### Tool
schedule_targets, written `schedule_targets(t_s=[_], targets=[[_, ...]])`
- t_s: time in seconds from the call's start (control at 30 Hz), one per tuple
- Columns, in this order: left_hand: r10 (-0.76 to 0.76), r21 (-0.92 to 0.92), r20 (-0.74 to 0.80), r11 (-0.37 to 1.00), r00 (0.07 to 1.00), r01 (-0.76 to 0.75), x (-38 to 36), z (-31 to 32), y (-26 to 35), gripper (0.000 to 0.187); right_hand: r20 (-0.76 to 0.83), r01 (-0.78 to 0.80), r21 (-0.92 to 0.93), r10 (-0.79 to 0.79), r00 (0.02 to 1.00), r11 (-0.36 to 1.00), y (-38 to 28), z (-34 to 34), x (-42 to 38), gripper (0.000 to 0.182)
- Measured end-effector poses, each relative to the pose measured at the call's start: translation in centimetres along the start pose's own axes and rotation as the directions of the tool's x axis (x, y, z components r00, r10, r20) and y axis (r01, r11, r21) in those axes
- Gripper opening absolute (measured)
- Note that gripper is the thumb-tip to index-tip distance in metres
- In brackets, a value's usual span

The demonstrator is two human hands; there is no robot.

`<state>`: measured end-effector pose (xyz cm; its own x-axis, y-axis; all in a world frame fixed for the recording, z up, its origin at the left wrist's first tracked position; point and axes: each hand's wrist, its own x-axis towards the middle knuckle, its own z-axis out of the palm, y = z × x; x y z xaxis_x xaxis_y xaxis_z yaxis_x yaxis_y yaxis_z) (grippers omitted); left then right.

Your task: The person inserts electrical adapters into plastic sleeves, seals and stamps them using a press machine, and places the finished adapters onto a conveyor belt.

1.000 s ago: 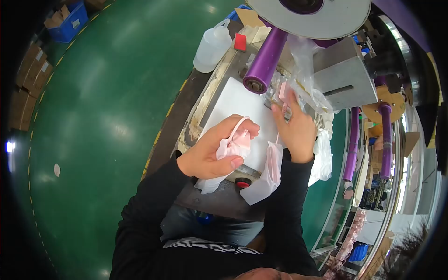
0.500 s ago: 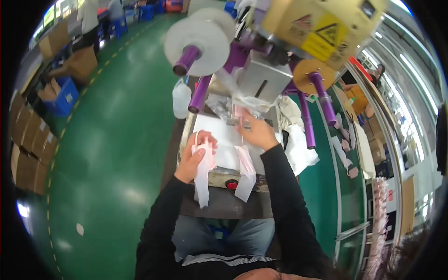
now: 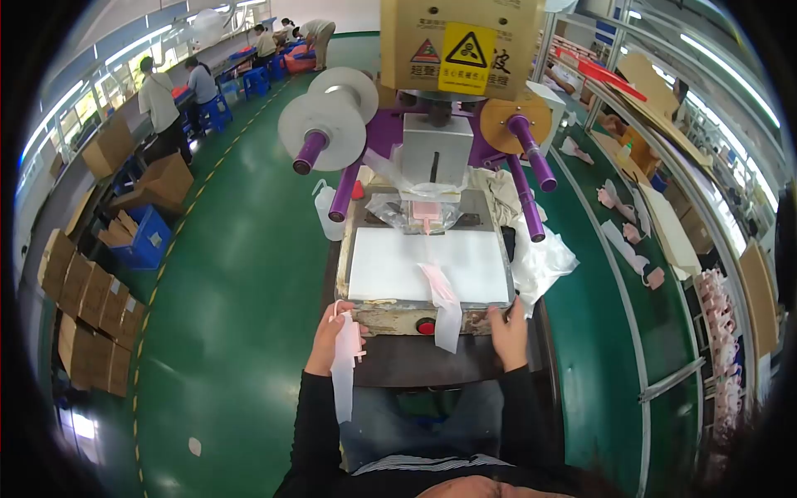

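Note:
My left hand (image 3: 327,339) is at the left front corner of the machine base (image 3: 386,322), its fingers closed on a small pink piece with a long white strip (image 3: 343,378) hanging down. My right hand (image 3: 509,336) touches the base's right front corner, thumb and fingers apart, holding nothing I can see. Between my hands, a pink-and-white strip (image 3: 444,307) lies over the white board (image 3: 382,261) and droops past the front edge, beside a red button (image 3: 425,326). Another pink piece (image 3: 427,211) sits beneath the metal press head (image 3: 435,153), with clear film around it.
A white reel (image 3: 320,133) and an orange reel (image 3: 502,124) flank the press, with purple rods (image 3: 525,199) projecting toward me. White plastic bags (image 3: 540,266) lie at the right, a bottle (image 3: 326,212) at the left. Cartons (image 3: 91,290) line the left; people work farther back.
My right hand has left the pink piece under the press and come back to the base's right corner. My left hand has moved down to the left corner, still holding its piece. The view has tilted up.

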<state>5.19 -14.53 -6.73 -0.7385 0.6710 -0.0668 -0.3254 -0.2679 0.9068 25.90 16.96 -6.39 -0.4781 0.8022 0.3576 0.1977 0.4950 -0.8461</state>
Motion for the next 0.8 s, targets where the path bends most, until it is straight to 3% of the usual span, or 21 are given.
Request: schedule_targets(t_s=[0.1,0.13,0.17,0.23,0.3,0.33,0.37,0.4,0.43,0.47,0.5,0.53,0.6,0.67,0.73,0.77,0.8], targets=[[-0.038,0.130,-0.028,0.991,0.999,0.041,-0.5,0.0,0.7,0.056,0.439,-0.083,-0.126,0.131,0.889,0.989,-3.0,-4.4,3.1,0.061],[0.000,0.121,-0.094,0.993,0.996,0.011,-0.9,0.0,0.6,0.055,0.442,-0.077,-0.119,0.122,0.889,0.990,-4.5,-5.2,2.8,0.061],[0.039,0.114,-0.161,0.993,0.986,-0.021,-1.4,0.0,0.7,0.055,0.421,0.093,-0.241,0.017,0.907,0.966,-6.3,-5.7,2.1,0.059],[0.078,0.118,-0.230,0.992,0.970,-0.052,-2.7,0.7,1.0,0.055,0.412,0.384,-0.468,-0.188,0.892,0.796,-9.9,-5.9,0.2,0.056],[0.247,0.070,-0.198,0.969,0.949,-0.237,-4.3,4.0,1.4,0.063,0.651,0.093,-0.003,-0.069,0.756,0.996,-13.2,-4.8,-1.2,0.056],[0.321,0.043,-0.184,0.947,0.929,-0.319,-4.9,5.6,1.3,0.067,0.712,0.003,0.293,-0.220,0.667,0.956,-12.6,-2.8,-2.4,0.058],[0.309,0.049,-0.183,0.951,0.933,-0.305,-5.3,6.9,1.0,0.067,0.715,-0.123,0.546,-0.383,0.585,0.829,-11.9,-0.7,-3.8,0.061],[0.426,0.217,-0.107,0.892,0.898,-0.397,-5.6,8.4,0.8,0.069,0.717,-0.135,0.544,-0.374,0.589,0.828,-12.6,1.1,-5.0,0.061],[0.529,0.368,-0.007,0.791,0.849,-0.490,-5.5,9.8,0.8,0.072,0.679,-0.156,0.645,-0.466,0.567,0.748,-13.6,2.9,-5.7,0.062],[0.526,0.369,-0.003,0.791,0.850,-0.488,-5.6,11.5,1.7,0.072,0.625,-0.174,0.735,-0.555,0.548,0.655,-14.2,3.8,-5.8,0.063],[0.578,0.428,0.113,0.705,0.808,-0.565,-6.0,13.3,3.1,0.076,0.624,-0.177,0.735,-0.551,0.553,0.655,-14.3,3.6,-5.4,0.063],[0.614,0.470,0.230,0.609,0.755,-0.638,-6.2,14.5,4.3,0.079,0.732,-0.313,0.643,-0.440,0.521,0.699,-14.1,3.1,-4.4,0.063],[0.590,0.419,0.302,0.624,0.749,-0.660,-6.0,15.5,5.8,0.076,0.897,-0.564,0.406,-0.196,0.396,0.719,-13.2,1.4,-2.0,0.062],[0.543,0.277,0.462,0.663,0.701,-0.696,-5.3,16.5,6.1,0.071,0.931,-0.633,0.284,-0.049,0.362,0.721,-13.2,-4.1,1.4,0.061],[0.460,0.267,0.547,0.696,0.699,-0.667,-4.2,16.3,5.1,0.060,0.843,-0.371,0.173,0.057,0.535,0.912,-13.8,-12.1,3.5,0.061],[0.401,0.301,0.602,0.687,0.690,-0.661,-3.0,16.3,4.4,0.050,0.694,-0.081,0.096,-0.008,0.720,0.992,-12.6,-16.4,3.9,0.054],[0.382,0.325,0.646,0.647,0.661,-0.690,-1.8,16.4,3.9,0.036,0.542,0.195,-0.071,-0.126,0.831,0.978,-11.3,-20.7,3.7,0.048]])
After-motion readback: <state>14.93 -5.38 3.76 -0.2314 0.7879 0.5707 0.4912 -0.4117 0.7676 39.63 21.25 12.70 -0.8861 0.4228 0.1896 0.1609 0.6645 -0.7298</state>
